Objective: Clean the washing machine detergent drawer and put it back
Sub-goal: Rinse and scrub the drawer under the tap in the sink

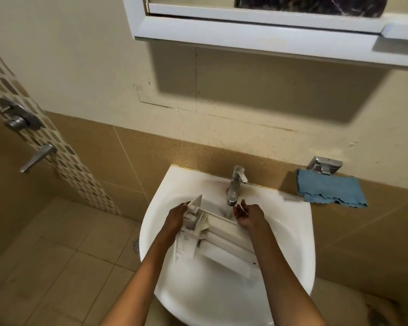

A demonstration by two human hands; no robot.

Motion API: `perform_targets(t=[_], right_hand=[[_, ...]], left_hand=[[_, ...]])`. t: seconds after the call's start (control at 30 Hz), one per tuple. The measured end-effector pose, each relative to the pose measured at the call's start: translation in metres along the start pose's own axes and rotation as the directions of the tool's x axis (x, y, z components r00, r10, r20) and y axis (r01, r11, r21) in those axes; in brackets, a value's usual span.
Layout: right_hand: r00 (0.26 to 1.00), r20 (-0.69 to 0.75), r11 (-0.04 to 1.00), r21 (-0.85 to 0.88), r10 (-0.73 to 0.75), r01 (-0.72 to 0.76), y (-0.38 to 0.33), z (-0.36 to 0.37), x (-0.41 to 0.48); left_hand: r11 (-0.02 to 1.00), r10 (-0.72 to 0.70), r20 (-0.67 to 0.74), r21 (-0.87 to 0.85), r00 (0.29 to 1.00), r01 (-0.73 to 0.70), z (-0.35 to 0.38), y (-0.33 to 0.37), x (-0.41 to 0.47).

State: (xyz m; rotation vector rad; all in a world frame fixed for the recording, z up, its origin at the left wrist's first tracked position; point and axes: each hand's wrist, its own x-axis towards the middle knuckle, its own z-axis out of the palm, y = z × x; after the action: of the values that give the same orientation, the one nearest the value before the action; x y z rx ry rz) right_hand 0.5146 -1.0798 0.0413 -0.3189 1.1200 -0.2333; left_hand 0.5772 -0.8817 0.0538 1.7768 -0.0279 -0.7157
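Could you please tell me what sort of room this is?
Most likely a home bathroom: a white ceramic washbasin with a chrome tap, a white-framed mirror cabinet above it, and a chrome shower valve on the tiled wall.

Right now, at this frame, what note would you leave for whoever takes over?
Left hand grips the left end of the drawer, which lies in the sink below the tap. Right hand is by the water stream, fingers loosely curled; unclear whether it holds anything. Blue cloth hangs at the right of the sink.
Done: drawer out, rinsing seemingly under way.
Left: finish cleaning, dry it, refit it in the washing machine, not in view.
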Motion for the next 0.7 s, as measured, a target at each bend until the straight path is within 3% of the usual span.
perform_targets(t=[0.17,0.37,0.57,0.7], right_hand=[[0.996,0.037,0.991,-0.111,0.084,-0.079,0.008,0.007,0.015],[0.998,0.062,0.956,-0.292,0.012,0.007,0.018,0.013,0.021],[0.997,0.042,0.978,-0.204,0.058,-0.048,0.011,0.007,0.020],[0.995,0.046,0.995,-0.048,0.084,-0.082,0.005,-0.002,0.015]], left_hand=[[0.994,-0.067,0.003,-0.085,0.998,0.067,-0.003,-0.006,0.003],[0.976,-0.082,0.028,-0.199,0.996,0.086,-0.001,-0.002,-0.001],[0.977,-0.086,0.035,-0.192,0.996,0.091,-0.004,-0.007,0.004],[0.984,-0.088,0.040,-0.153,0.995,0.093,-0.006,-0.009,0.005]])
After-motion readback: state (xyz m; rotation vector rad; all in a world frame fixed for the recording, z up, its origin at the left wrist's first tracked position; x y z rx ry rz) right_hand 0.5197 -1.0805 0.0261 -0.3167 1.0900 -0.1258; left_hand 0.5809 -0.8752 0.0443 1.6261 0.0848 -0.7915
